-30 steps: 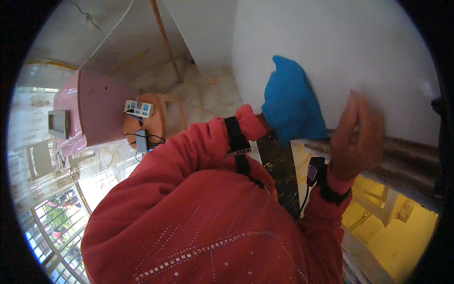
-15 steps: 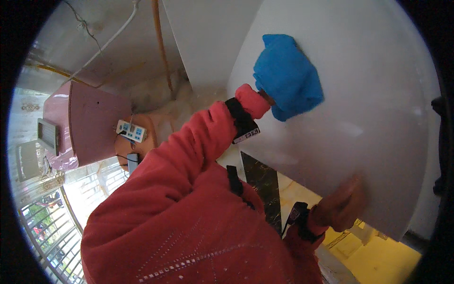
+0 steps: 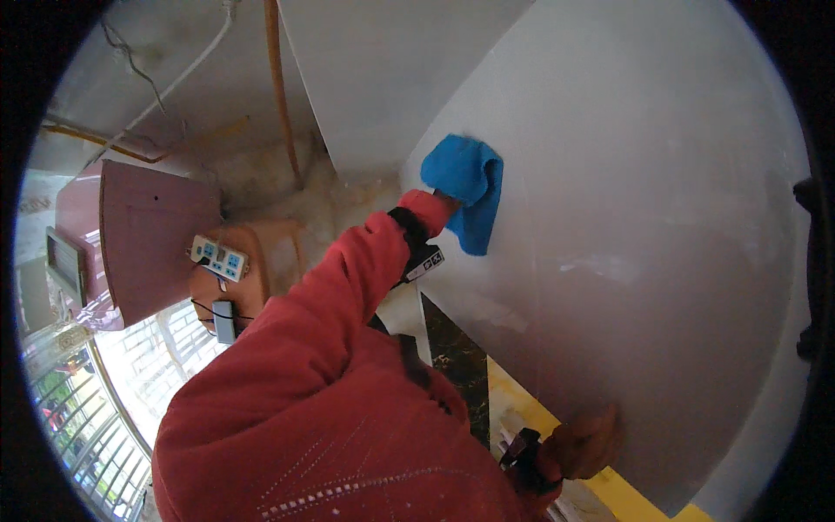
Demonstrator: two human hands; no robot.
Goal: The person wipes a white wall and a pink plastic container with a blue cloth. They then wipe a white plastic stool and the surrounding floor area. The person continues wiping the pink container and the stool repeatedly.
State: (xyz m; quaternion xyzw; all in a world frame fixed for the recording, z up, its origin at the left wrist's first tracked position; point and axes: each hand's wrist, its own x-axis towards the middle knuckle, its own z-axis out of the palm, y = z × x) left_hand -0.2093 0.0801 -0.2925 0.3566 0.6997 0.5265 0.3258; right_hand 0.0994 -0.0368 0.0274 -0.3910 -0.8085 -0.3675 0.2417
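Note:
A blue cloth [image 3: 470, 174] lies pressed against a large smooth grey-white panel [image 3: 626, 217]. My left hand [image 3: 444, 200] holds it there; the cloth covers most of the fingers. The left arm, in a red sleeve with a dark band at the wrist, reaches up and across from the lower left. Low on the right, my right hand [image 3: 590, 442] rests at the lower part of the same panel. Its fingers look stretched out and it holds nothing; the hand is in shade.
A power strip [image 3: 220, 257] and a grey adapter [image 3: 223, 322] with dark cables sit on an orange-brown stool [image 3: 261, 300]. Beside it stands a pink box-like cabinet [image 3: 156, 235]. An orange pipe [image 3: 280, 96] runs down the wall. A black marbled strip [image 3: 457, 361] borders the panel's lower edge.
My left hand and the cloth have moved down and to the left over the panel, and the cloth hangs differently. My right hand appears lower and further left, as the whole view has shifted.

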